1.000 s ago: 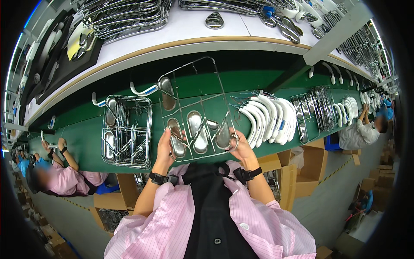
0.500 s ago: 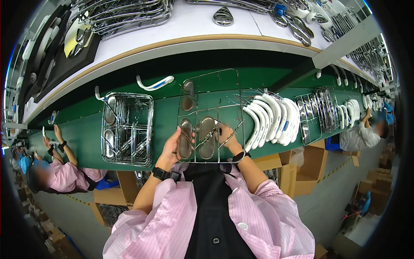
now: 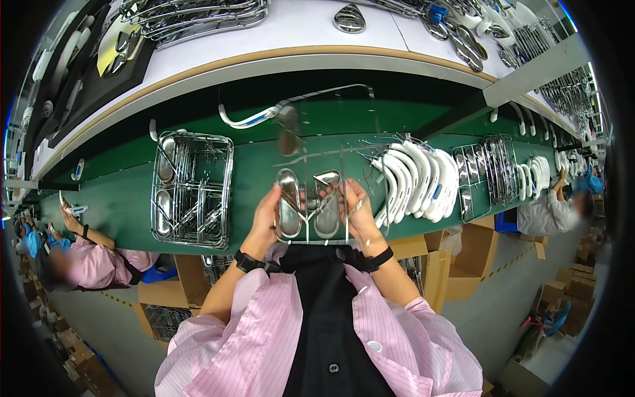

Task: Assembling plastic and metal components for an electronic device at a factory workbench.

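Observation:
In front of my chest I hold a chrome wire rack [image 3: 307, 228] with rounded metal plates on it; its upper part is smeared by motion. My left hand [image 3: 266, 213] is closed on the rack's left side, next to a long oval plate. On the opposite side my right hand [image 3: 360, 206] grips by the other oval plate, with some fingertips hidden behind the metal. A stack of similar wire racks [image 3: 193, 188] lies on the green bench to the left. Close by my right hand is a row of curved white handles [image 3: 417, 182] with thin wires at their far ends.
Beyond the green bench [image 3: 248, 162] runs a raised white shelf [image 3: 278, 40] holding chrome parts. A single white handle [image 3: 248, 121] lies at the back. More racks [image 3: 499, 169] stand farther right. Cardboard boxes [image 3: 473, 258] sit below the bench edge. Co-workers are on both sides.
My right hand has moved from inside the rack to its right side. The rack has shifted and is now blurred. At left, the co-worker's raised hands have come down.

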`<state>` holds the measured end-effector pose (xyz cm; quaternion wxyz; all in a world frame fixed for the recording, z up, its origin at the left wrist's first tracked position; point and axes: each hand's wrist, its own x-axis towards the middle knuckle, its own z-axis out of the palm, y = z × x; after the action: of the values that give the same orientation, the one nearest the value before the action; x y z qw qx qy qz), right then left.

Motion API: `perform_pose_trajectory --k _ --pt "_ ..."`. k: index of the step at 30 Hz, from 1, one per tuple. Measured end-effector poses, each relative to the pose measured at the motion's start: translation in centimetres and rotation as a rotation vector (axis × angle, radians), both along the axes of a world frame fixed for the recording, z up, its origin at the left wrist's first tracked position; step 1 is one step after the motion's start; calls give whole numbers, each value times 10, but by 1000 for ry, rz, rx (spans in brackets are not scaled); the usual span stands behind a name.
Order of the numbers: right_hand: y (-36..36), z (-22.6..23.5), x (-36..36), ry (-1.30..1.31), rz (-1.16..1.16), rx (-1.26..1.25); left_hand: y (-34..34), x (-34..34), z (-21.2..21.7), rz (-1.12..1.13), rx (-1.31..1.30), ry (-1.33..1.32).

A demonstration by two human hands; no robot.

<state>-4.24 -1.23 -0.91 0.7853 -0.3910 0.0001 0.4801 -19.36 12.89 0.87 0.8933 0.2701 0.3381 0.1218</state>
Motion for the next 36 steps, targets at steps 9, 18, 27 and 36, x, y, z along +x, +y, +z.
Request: perform_pose_trajectory --k 9,18,27,36 --pt "-33 2 -5 18 254 44 2 -11 1 93 171 31" --pt "-25 11 -8 179 243 134 1 -14 -1 164 26 -32" --pt "3 -23 0 -21 342 206 4 -26 0 80 -247 -148" --pt "18 -107 24 -1322 672 -683 97 -129 48 61 345 142"
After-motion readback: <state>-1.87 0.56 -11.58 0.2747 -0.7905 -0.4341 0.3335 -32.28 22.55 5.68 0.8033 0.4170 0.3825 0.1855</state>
